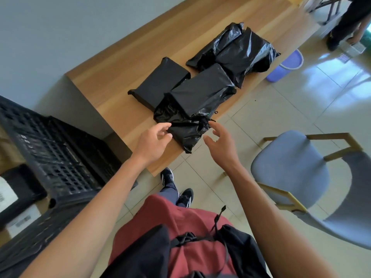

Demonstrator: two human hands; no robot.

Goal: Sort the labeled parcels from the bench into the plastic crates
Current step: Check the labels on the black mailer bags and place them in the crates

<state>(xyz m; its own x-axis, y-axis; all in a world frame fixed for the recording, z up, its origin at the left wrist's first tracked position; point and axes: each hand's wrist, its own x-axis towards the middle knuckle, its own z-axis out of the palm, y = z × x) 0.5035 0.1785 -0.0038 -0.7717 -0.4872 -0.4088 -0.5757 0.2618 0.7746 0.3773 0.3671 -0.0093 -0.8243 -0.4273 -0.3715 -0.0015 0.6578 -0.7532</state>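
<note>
Several black plastic-wrapped parcels lie on the wooden bench point(112, 91). The nearest parcel point(186, 131) is crumpled and hangs a little over the bench's front edge. My left hand point(154, 141) hovers at its left side, fingers loosely curved and holding nothing. My right hand point(220, 143) is spread at its right side, just off the bench edge, not touching it. A boxy parcel point(200, 91) lies on top behind it, a flat one point(160, 81) to its left, and a glossy bag point(239, 51) farther back. No labels show.
A black lattice plastic crate point(60, 149) stands on the floor to the left of the bench, with a labeled parcel point(12, 199) beside it. A blue-grey chair point(301, 177) is at the right. A lilac bucket point(285, 65) and another person point(347, 25) are beyond the bench.
</note>
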